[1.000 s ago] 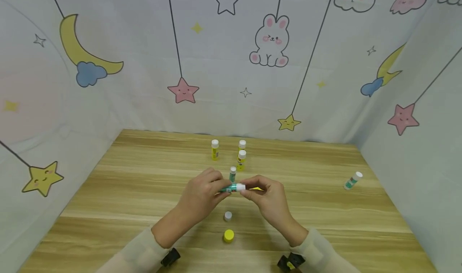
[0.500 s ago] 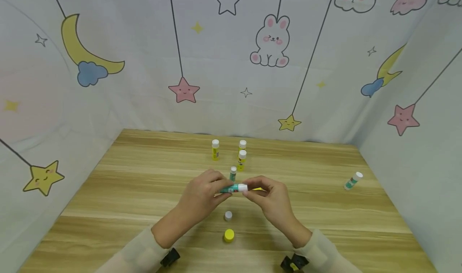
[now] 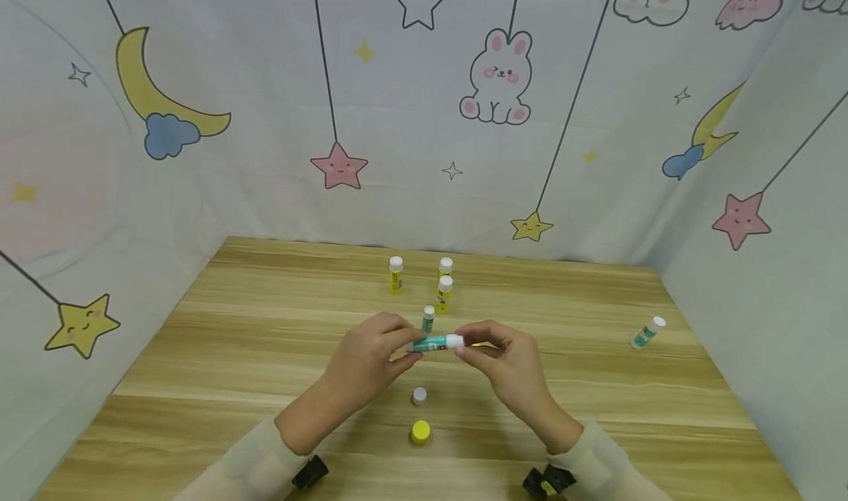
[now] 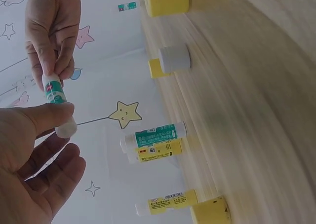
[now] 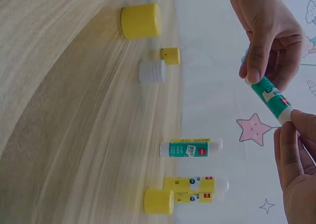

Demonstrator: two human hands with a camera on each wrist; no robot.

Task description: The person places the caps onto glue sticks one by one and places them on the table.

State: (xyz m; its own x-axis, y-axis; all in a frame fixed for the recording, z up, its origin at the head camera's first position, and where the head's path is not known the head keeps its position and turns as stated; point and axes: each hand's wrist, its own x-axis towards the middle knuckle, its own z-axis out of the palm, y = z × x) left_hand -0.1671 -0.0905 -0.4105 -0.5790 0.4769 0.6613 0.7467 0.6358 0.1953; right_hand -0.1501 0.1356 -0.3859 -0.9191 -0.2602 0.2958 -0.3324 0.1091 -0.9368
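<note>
A green-and-white glue stick [image 3: 433, 343] lies nearly level between my two hands, above the middle of the table. My left hand [image 3: 371, 354] pinches its rear end between thumb and fingers. At the other end, the fingertips of my right hand [image 3: 509, 361] pinch its white cap [image 3: 455, 341], which sits on the barrel. The right wrist view shows the green label [image 5: 271, 96] between both hands. Just behind, another green glue stick [image 3: 428, 318] stands upright. Below the hands, a small white cap [image 3: 419, 396] and a yellow cap [image 3: 420, 432] rest on the wood.
Several yellow glue sticks [image 3: 396, 276] with white tops stand farther back. Another green glue stick [image 3: 648, 332] stands at the far right. A short yellow piece [image 3: 475, 345] is mostly hidden behind the right hand. Printed cloth walls [image 3: 397, 207] border the table [image 3: 278, 288].
My right hand and the glue stick have shifted slightly right. More of the green barrel shows beyond the left fingers, while the left hand stays almost in place.
</note>
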